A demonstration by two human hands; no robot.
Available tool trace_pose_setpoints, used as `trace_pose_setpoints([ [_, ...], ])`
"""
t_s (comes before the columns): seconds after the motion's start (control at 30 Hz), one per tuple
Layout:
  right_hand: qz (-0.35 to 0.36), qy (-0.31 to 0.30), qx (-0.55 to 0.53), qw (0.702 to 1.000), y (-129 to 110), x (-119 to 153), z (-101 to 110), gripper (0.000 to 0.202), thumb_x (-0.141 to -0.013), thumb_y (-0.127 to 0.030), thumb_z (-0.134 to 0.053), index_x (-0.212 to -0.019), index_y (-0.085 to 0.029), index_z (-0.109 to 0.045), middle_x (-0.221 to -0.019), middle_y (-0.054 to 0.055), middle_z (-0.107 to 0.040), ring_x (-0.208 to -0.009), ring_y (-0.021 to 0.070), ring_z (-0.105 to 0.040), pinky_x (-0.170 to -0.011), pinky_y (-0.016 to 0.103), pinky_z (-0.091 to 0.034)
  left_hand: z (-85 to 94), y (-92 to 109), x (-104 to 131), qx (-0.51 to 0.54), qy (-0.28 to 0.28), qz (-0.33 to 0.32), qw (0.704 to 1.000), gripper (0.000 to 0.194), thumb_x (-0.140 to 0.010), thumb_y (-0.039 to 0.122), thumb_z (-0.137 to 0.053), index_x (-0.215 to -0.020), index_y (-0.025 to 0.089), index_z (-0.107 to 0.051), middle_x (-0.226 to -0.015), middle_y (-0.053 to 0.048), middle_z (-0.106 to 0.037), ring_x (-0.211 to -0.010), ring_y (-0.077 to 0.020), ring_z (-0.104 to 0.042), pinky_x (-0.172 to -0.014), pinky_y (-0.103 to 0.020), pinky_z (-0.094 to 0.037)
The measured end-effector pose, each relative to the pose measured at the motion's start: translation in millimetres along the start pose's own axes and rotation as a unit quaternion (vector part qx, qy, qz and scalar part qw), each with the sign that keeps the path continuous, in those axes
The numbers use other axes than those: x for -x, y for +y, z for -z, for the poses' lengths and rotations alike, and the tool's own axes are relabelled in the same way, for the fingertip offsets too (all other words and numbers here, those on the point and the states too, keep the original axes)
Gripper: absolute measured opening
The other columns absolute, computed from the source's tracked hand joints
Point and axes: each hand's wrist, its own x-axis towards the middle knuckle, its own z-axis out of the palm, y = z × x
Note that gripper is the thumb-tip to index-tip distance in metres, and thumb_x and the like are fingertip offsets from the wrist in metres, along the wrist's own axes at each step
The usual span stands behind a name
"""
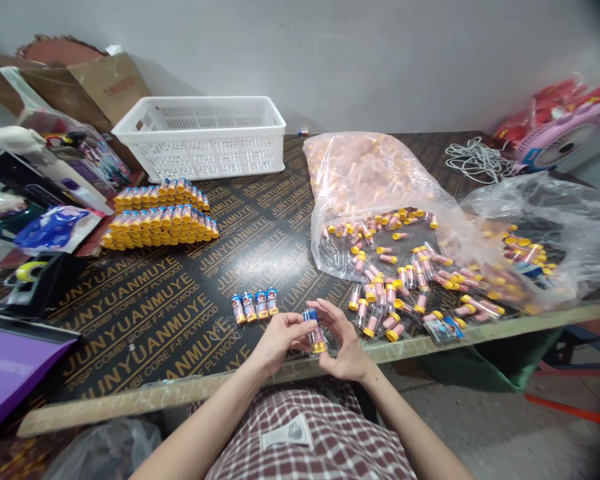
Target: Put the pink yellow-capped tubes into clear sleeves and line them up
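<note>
Just above the table's front edge, my left hand (281, 340) pinches a small clear tube (316, 333) with a blue label and a yellow cap at its lower end. My right hand (344, 343) curves round the tube's right side, index finger by its top and thumb by its bottom. To the left of my hands, several labelled tubes (255, 305) lie side by side. On the right is a loose heap of pink-filled tubes with yellow caps (380, 293), without blue labels, spilling from a large clear plastic bag (375, 173).
A white plastic basket (215, 150) stands at the back, with stacked labelled tubes (163, 217) in front of it. At the right are a second plastic bag (580, 227), a pink fan (565, 140) and a coiled cable (480, 160). A purple-topped object (20, 367) sits front left.
</note>
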Motion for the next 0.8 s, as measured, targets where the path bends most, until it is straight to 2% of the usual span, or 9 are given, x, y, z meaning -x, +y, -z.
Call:
trace_pose_setpoints([
  [0.27, 0.000, -0.010, -0.015, 1.000, -1, 0, -2, 0.085, -0.061, -0.005, -0.050, -0.139, -0.024, -0.021, -0.138, 0.011, -0.041, -0.123, 0.0242, -0.046, -0.101, 0.040, -0.042, -3.1, -1, 2, 0.007, 0.004, 0.000, 1.000, 0.034, -0.059, 0.039, -0.077, -0.070, 0.010, -0.064, -0.064, -0.005, -0.066, -0.052, -0.0112, -0.058, -0.054, -0.024, -0.048],
  [0.33, -0.004, -0.025, -0.016, 1.000, -2, -3, -2, 0.085, -0.065, -0.009, -0.054, -0.141, -0.025, -0.018, -0.140, 0.011, -0.038, -0.123, 0.0239, -0.045, -0.102, 0.040, -0.041, -2.1, 1, 2, 0.008, 0.010, -0.004, 1.000, 0.034, -0.058, 0.040, -0.077, -0.068, 0.011, -0.063, -0.061, -0.004, -0.065, -0.050, -0.0108, -0.058, -0.053, -0.023, -0.048],
  [0.4, -0.008, -0.036, 0.004, 0.999, -1, -6, 4, 0.088, -0.069, -0.018, -0.062, -0.142, -0.026, -0.013, -0.144, 0.012, -0.032, -0.122, 0.0243, -0.046, -0.101, 0.041, -0.041, 6.3, 8, 3, -0.004, 0.043, -0.026, 0.999, 0.035, -0.056, 0.040, -0.078, -0.064, 0.011, -0.061, -0.057, -0.002, -0.063, -0.048, -0.0106, -0.057, -0.050, -0.022, -0.047],
  [0.47, -0.023, -0.011, 0.076, 0.997, 5, -10, 16, 0.090, -0.070, -0.029, -0.067, -0.142, -0.026, -0.014, -0.144, 0.012, -0.030, -0.119, 0.0246, -0.048, -0.099, 0.041, -0.042, 25.9, 17, 5, -0.038, 0.120, -0.069, 0.990, 0.036, -0.052, 0.040, -0.079, -0.062, 0.012, -0.060, -0.055, -0.001, -0.062, -0.047, -0.0107, -0.056, -0.048, -0.021, -0.046],
  [0.53, -0.056, 0.063, 0.205, 0.975, 17, -12, 34, 0.078, -0.075, -0.034, -0.065, -0.140, -0.025, -0.022, -0.137, 0.012, -0.039, -0.113, 0.0244, -0.050, -0.096, 0.042, -0.041, 55.9, 27, 7, -0.091, 0.232, -0.118, 0.961, 0.038, -0.047, 0.041, -0.081, -0.061, 0.013, -0.060, -0.053, -0.001, -0.062, -0.046, -0.0109, -0.055, -0.046, -0.021, -0.044],
  [0.57, -0.064, 0.106, 0.278, 0.953, 25, -12, 44, 0.070, -0.077, -0.036, -0.062, -0.138, -0.023, -0.030, -0.129, 0.012, -0.047, -0.111, 0.0253, -0.051, -0.095, 0.043, -0.040, 73.3, 31, 8, -0.122, 0.290, -0.135, 0.940, 0.039, -0.046, 0.042, -0.081, -0.063, 0.013, -0.060, -0.053, 0.000, -0.062, -0.045, -0.0110, -0.054, -0.046, -0.021, -0.044],
  [0.63, -0.081, 0.137, 0.417, 0.895, 43, -11, 62, 0.053, -0.079, -0.039, -0.059, -0.126, -0.018, -0.047, -0.110, 0.012, -0.058, -0.104, 0.0281, -0.051, -0.091, 0.046, -0.037, 107.5, 34, 11, -0.193, 0.380, -0.132, 0.895, 0.043, -0.045, 0.047, -0.079, -0.063, 0.013, -0.059, -0.050, 0.000, -0.060, -0.044, -0.0119, -0.053, -0.046, -0.023, -0.044],
  [0.73, -0.112, 0.093, 0.550, 0.823, 64, -8, 76, 0.036, -0.081, -0.043, -0.056, -0.106, -0.017, -0.061, -0.092, 0.010, -0.062, -0.097, 0.0300, -0.050, -0.088, 0.048, -0.030, 143.9, 31, 13, -0.290, 0.428, -0.092, 0.851, 0.046, -0.046, 0.055, -0.075, -0.061, 0.014, -0.060, -0.048, -0.002, -0.059, -0.046, -0.0156, -0.055, -0.048, -0.026, -0.043],
  [0.8, -0.122, 0.062, 0.587, 0.798, 68, -8, 75, 0.032, -0.081, -0.044, -0.054, -0.100, -0.019, -0.063, -0.088, 0.009, -0.062, -0.096, 0.0296, -0.048, -0.086, 0.047, -0.027, 152.0, 29, 13, -0.366, 0.424, -0.079, 0.824, 0.045, -0.051, 0.060, -0.070, -0.057, 0.016, -0.060, -0.047, -0.003, -0.060, -0.048, -0.0175, -0.056, -0.050, -0.027, -0.042],
])
